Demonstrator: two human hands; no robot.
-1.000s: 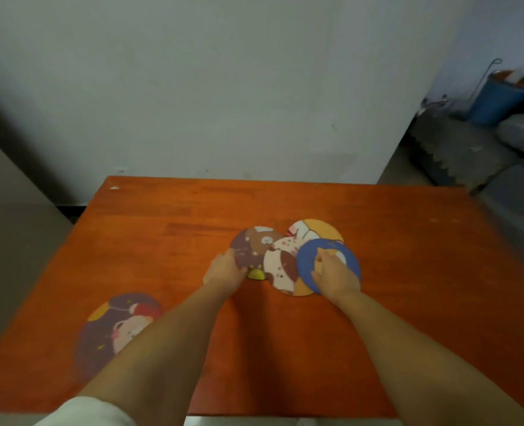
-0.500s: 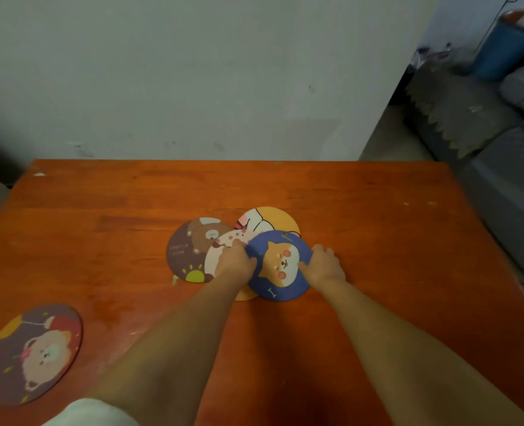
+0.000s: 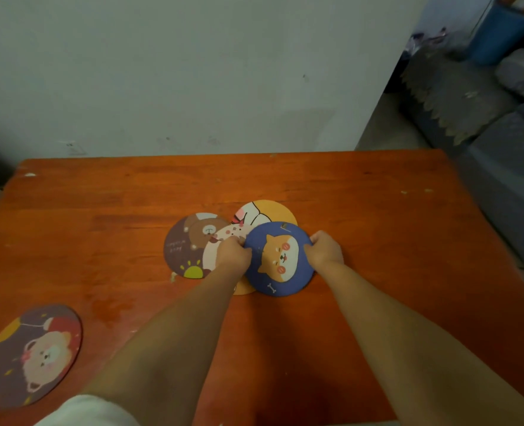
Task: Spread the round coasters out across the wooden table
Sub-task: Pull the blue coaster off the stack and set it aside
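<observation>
A cluster of round coasters overlaps at the middle of the wooden table (image 3: 377,216). On top lies a blue coaster with an orange dog (image 3: 280,259). My left hand (image 3: 233,252) grips its left edge and my right hand (image 3: 325,249) grips its right edge. Under it are a cream spotted coaster (image 3: 224,241), a brown bear coaster (image 3: 190,244) to the left and a yellow coaster (image 3: 270,212) behind. A separate dark coaster with a pink bear (image 3: 33,355) lies alone at the front left.
A white wall stands right behind the table's far edge. To the right, past the table edge, are grey cushions (image 3: 506,155) and a blue bucket (image 3: 503,29). Bare tabletop stretches on the right side and along the back.
The view has shifted left and down. My left hand moved from the brown bear coaster to the blue coaster's left edge, and my right hand slid off its top to its right edge.
</observation>
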